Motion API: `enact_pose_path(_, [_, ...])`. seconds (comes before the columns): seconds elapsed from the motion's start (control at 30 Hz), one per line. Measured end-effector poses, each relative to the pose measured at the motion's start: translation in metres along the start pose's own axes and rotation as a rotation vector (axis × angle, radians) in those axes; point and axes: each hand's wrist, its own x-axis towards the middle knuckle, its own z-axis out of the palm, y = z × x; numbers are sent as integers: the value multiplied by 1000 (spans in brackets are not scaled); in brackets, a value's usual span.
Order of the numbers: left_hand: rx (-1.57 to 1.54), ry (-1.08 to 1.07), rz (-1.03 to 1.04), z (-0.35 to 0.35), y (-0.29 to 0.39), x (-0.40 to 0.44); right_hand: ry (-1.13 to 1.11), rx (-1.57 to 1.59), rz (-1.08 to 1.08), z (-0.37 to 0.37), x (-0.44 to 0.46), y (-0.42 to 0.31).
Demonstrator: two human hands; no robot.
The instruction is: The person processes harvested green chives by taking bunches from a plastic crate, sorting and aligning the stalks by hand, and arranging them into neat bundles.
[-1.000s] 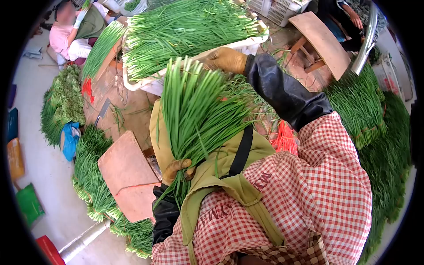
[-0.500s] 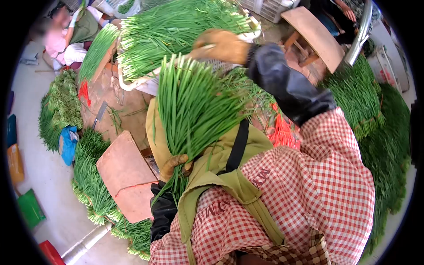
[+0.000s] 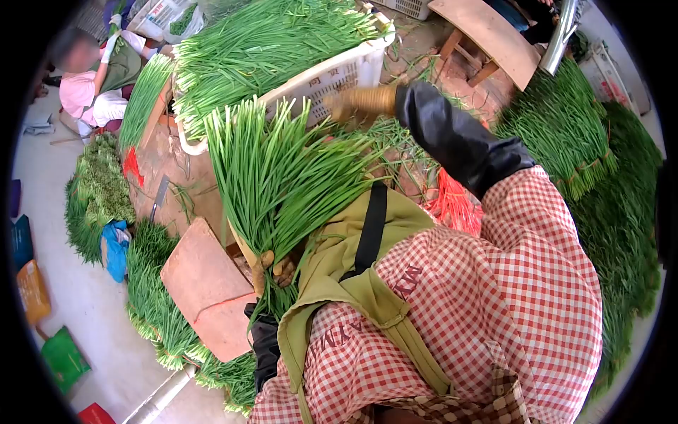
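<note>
A thick bunch of garlic chives (image 3: 282, 184) fans out over my lap, its pale stem ends pointing up and away from me. My left hand (image 3: 270, 270), in a brown work glove, is wrapped around the leafy lower part of it. To the right of the stem ends, my gloved right hand (image 3: 361, 104) is smeared by motion, so its fingers cannot be made out. Just beyond both hands stands a white plastic crate (image 3: 357, 74) heaped with more chives (image 3: 261, 46).
Red ties (image 3: 454, 205) hang by my right knee. A knife (image 3: 159, 196) lies on the floor at the left, near a wooden stool (image 3: 205, 283). Tied chive bundles (image 3: 558, 127) line the right side. Another person (image 3: 88, 92) sits at the far left.
My right hand has moved down, away from the crate's edge. The chives in my left hand have swung left and spread wider. The whole view has shifted slightly.
</note>
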Motion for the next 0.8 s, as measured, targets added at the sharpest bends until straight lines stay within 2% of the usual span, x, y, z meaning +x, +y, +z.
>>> enact_pose_path(0.03, [-19,11,37,0,1,-2,-204,-110,-159,17,8,7])
enact_pose_path(0.07, [-38,23,73,1,2,-4,-234,-316,-409,34,9,7])
enact_pose_path(0.1, [-30,29,79,5,6,-5,-87,-306,-163,42,4,6])
enact_pose_path(0.13, [54,44,32,8,15,-4,-81,-321,-350,33,13,16])
enact_pose_path(0.2, [176,136,-47,0,31,-11,139,-517,-514,-3,44,57])
enact_pose_path(0.27, [192,180,-69,20,34,-14,411,-881,-395,-41,47,89])
enact_pose_path(0.3, [217,214,-70,26,35,-15,474,-1071,-313,-55,42,91])
enact_pose_path(0.33, [278,221,-81,22,35,-21,468,-1072,-312,-49,29,80])
enact_pose_path(0.4, [291,250,-64,16,30,-24,501,-353,-26,-19,-15,35])
enact_pose_path(0.5, [312,334,-57,8,28,-23,198,-108,-380,38,-20,9])
enact_pose_path(0.53, [327,331,-90,3,30,-23,129,-229,-341,56,-16,2])
enact_pose_path(0.57, [342,328,-124,-3,32,-24,97,-457,-426,70,-8,-3])
enact_pose_path(0.63, [399,256,-74,-29,30,-27,52,-165,-346,68,25,18])
enact_pose_path(0.67, [310,230,-98,-30,27,-26,44,-101,-479,59,34,24])
enact_pose_path(0.7, [221,204,-122,-31,24,-26,22,107,-408,47,37,35])
enact_pose_path(0.73, [283,254,-85,-23,21,-22,14,320,-338,37,34,38])
enact_pose_path(0.77, [281,253,-85,-21,18,-22,181,562,-163,32,22,33])
enact_pose_path(0.8, [237,230,-72,-21,16,-22,273,663,-143,13,23,54])
